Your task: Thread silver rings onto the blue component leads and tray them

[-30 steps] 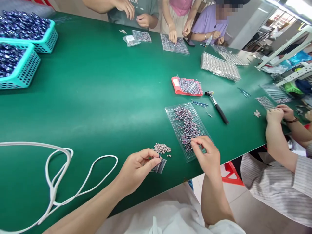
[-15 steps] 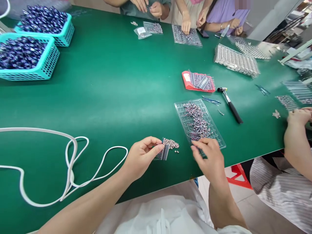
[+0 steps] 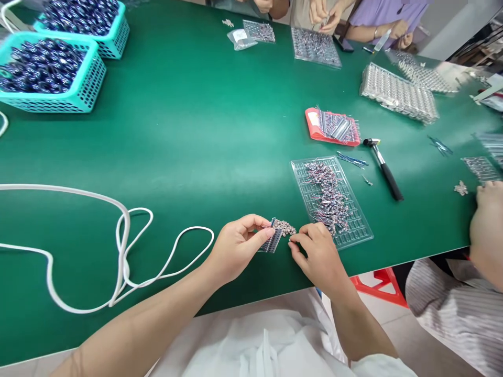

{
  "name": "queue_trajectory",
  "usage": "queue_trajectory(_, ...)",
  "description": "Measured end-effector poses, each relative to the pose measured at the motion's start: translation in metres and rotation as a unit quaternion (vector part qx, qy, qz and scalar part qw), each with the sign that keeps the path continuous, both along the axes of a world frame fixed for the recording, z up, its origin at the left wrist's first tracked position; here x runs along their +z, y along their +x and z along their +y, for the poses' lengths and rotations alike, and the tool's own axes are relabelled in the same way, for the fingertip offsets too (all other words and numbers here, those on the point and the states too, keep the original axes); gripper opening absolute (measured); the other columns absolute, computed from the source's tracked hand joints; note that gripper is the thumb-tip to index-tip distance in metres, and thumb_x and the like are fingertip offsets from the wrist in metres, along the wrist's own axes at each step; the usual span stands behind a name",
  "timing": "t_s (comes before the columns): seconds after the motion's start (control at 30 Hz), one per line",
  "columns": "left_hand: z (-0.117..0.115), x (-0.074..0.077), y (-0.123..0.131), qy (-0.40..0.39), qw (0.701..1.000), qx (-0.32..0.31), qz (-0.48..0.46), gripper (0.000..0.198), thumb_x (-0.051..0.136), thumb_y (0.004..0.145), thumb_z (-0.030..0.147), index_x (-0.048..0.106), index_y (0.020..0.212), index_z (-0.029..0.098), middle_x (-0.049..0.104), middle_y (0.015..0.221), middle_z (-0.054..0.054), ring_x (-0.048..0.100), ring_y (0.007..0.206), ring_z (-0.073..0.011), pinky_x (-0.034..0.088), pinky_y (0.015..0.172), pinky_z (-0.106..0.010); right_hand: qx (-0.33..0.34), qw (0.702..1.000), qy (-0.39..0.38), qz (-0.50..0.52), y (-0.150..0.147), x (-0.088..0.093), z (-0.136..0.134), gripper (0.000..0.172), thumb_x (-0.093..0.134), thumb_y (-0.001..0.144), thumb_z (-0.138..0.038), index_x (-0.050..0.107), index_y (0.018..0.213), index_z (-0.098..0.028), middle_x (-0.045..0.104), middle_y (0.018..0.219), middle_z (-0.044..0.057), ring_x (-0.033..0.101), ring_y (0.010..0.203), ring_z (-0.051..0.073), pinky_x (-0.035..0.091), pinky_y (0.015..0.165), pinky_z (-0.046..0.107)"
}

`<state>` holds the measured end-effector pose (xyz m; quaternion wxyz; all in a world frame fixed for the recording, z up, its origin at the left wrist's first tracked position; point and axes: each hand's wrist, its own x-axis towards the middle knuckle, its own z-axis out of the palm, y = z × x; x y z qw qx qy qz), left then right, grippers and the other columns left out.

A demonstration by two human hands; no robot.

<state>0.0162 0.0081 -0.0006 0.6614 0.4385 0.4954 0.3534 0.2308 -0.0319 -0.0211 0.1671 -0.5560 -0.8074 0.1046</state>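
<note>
Between thumb and fingers of my left hand [image 3: 239,246] is a strip of small wire-leaded parts [image 3: 272,242], its fine leads side by side. Just beyond the strip lies a pile of small round metallic pieces [image 3: 286,227] on the green table. My right hand [image 3: 318,256] is at the near right edge of that pile, thumb and index fingertips close together in a pinch. What they hold is too small to make out. A clear plastic tray [image 3: 356,230] lies beyond my right hand, heaped with small wire-leaded parts [image 3: 328,196].
Up the table are a red packet with more strips [image 3: 314,131], a hammer [image 3: 389,178] and a white moulded tray stack [image 3: 398,94]. Turquoise baskets [image 3: 94,78] of dark shiny pieces stand far left; a white cable [image 3: 121,251] loops nearer. Co-workers' hands [image 3: 326,15] are across the table.
My right hand has moved left from the clear tray to the small round pieces, its fingers closing together. My left hand keeps the strip. The whole view has shifted slightly.
</note>
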Motion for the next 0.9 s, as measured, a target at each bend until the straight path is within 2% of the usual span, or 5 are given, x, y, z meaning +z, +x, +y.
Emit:
queue_trajectory(0.27, 0.000, -0.001, 0.002, 0.000, 1.000, -0.001, -0.010, 0.019, 0.074, 0.079, 0.034, 0.068, 0.082, 0.016, 0.069, 0.078, -0.002, 0.065, 0.071, -0.0150, 0.056, 0.067, -0.025, -0.004, 0.999, 0.040, 0.000, -0.006, -0.010, 0.005, 0.014, 0.056, 0.090, -0.011, 0.064, 0.083, -0.019, 0.060, 0.085, 0.007, 0.050, 0.083, 0.022, 0.046, 0.077, 0.038)
queue_trajectory(0.47, -0.004, -0.003, 0.000, 0.012, 0.998, -0.057, -0.015, 0.015, 0.068, 0.086, 0.031, 0.067, 0.088, 0.016, 0.075, 0.092, -0.006, 0.070, 0.079, -0.0173, 0.058, 0.077, -0.031, -0.054, 0.988, 0.045, 0.134, -0.013, -0.009, 0.003, 0.011, 0.059, 0.087, -0.014, 0.062, 0.081, -0.023, 0.060, 0.082, 0.003, 0.054, 0.084, 0.021, 0.046, 0.078, 0.038)
queue_trajectory(0.6, -0.007, 0.001, -0.001, 0.057, 0.993, -0.107, -0.004, 0.010, 0.065, 0.089, 0.027, 0.067, 0.087, 0.017, 0.077, 0.114, -0.011, 0.073, 0.102, -0.0239, 0.057, 0.091, -0.037, -0.101, 0.949, -0.016, 0.299, -0.019, 0.000, 0.000, 0.010, 0.060, 0.087, -0.016, 0.062, 0.081, -0.024, 0.059, 0.082, 0.001, 0.056, 0.080, 0.018, 0.046, 0.074, 0.034)
queue_trajectory(0.7, -0.011, 0.004, -0.002, 0.112, 0.986, -0.124, 0.003, 0.008, 0.064, 0.091, 0.023, 0.067, 0.086, 0.018, 0.077, 0.116, -0.011, 0.071, 0.111, -0.0240, 0.053, 0.101, -0.038, -0.121, 0.903, -0.064, 0.407, -0.023, 0.004, 0.000, 0.009, 0.061, 0.089, -0.019, 0.064, 0.081, -0.023, 0.057, 0.083, 0.002, 0.055, 0.079, 0.017, 0.045, 0.069, 0.031)
queue_trajectory(0.9, -0.014, 0.003, -0.002, 0.225, 0.967, -0.116, 0.002, 0.008, 0.061, 0.091, 0.014, 0.069, 0.090, 0.017, 0.077, 0.118, -0.012, 0.073, 0.109, -0.0227, 0.055, 0.101, -0.038, -0.130, 0.874, -0.070, 0.462, -0.027, 0.003, 0.000, 0.009, 0.062, 0.091, -0.022, 0.067, 0.084, -0.023, 0.057, 0.086, 0.002, 0.055, 0.079, 0.016, 0.044, 0.068, 0.029)
